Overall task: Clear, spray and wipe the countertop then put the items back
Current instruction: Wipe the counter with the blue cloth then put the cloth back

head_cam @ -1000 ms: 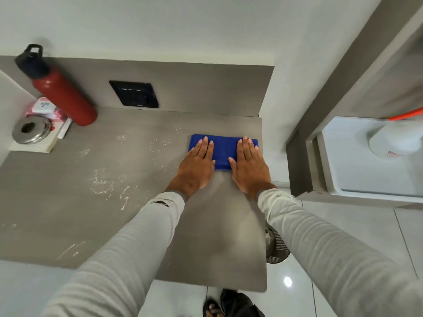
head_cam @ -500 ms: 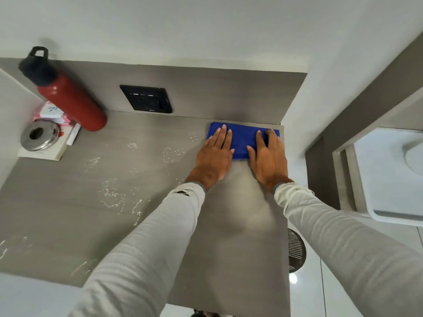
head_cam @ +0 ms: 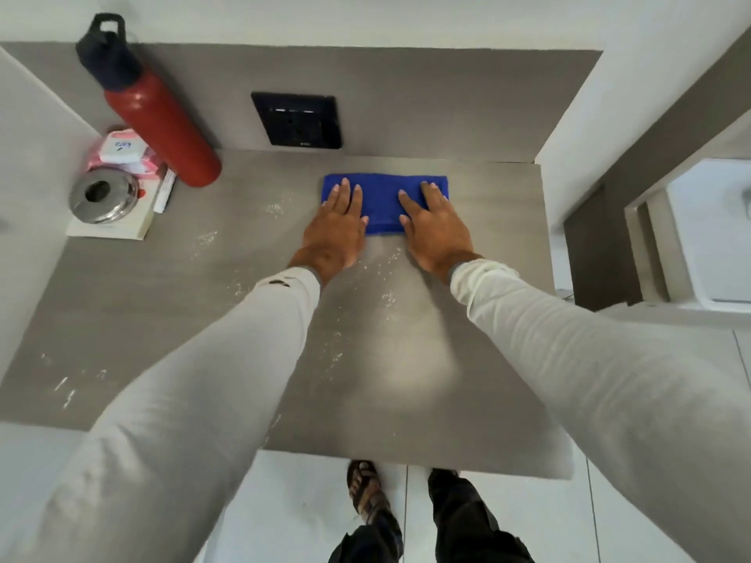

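Feet (head_cam: 367, 493): seen on the white tiled floor below the near edge of the tabletop; one is in a sandal, the other is hidden under a dark trouser leg.
Sleeves (head_cam: 195, 400): two light grey sleeves are stretched from the near corners of the view toward the middle of the tabletop.
Tabletop (head_cam: 183, 310): a grey slab, flecked with white specks and streaks on its left and middle parts; a smoother, dull sheen is noted in the strip between the arms.
Left hand (head_cam: 335, 233): laid palm down, fingers spread flat and apart, fingertips resting on the left part of the cloth; nothing is clasped.
Right hand (head_cam: 437, 229): laid palm down in the same manner, fingers flat and apart on the right part of the cloth; nothing is clasped.
Blue cloth (head_cam: 384, 197): folded into a long rectangle, lying flat on the far middle of the tabletop, just short of the back panel, pressed under both hands.
Steel container (head_cam: 102, 195): round, set on a white pad at the far left corner.
Pen (head_cam: 164, 193): lying between the pad and the bottle.
Pink packet (head_cam: 122, 152): behind the steel container, against the left wall.
Red bottle (head_cam: 158, 123): dark cap, standing at the far left, near the back panel.
Black socket plate (head_cam: 296, 119): fixed in the grey back panel, beyond and left of the cloth.
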`<move>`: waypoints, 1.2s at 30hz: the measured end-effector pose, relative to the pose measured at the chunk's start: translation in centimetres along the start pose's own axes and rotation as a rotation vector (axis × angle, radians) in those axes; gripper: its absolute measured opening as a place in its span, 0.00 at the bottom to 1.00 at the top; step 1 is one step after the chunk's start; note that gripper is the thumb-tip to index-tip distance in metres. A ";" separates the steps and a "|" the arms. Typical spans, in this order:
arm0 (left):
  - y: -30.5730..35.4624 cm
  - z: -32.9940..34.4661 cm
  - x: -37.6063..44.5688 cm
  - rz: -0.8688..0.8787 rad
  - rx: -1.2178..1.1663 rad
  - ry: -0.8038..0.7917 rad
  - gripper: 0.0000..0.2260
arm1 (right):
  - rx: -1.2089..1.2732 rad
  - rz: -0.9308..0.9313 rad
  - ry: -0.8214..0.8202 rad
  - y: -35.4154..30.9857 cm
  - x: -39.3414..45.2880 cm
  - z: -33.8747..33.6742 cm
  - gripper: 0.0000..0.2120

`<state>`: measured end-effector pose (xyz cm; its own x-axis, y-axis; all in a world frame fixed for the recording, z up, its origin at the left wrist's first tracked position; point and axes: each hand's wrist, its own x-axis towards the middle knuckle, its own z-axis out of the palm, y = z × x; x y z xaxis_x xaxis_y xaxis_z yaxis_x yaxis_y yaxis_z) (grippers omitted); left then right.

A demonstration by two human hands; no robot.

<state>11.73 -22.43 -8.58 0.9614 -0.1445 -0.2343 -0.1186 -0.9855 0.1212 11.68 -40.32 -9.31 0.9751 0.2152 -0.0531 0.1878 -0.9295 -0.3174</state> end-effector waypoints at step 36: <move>4.3 7.3 -23.5 -0.209 -0.158 0.324 0.22 | 0.069 -0.098 0.248 -5.6 -15.8 0.6 0.22</move>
<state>-13.22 -23.94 -9.56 0.9921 0.1177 0.0435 0.1029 -0.9613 0.2555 -4.82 -38.36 -7.26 0.9533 0.2149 0.2121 0.2823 -0.8837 -0.3734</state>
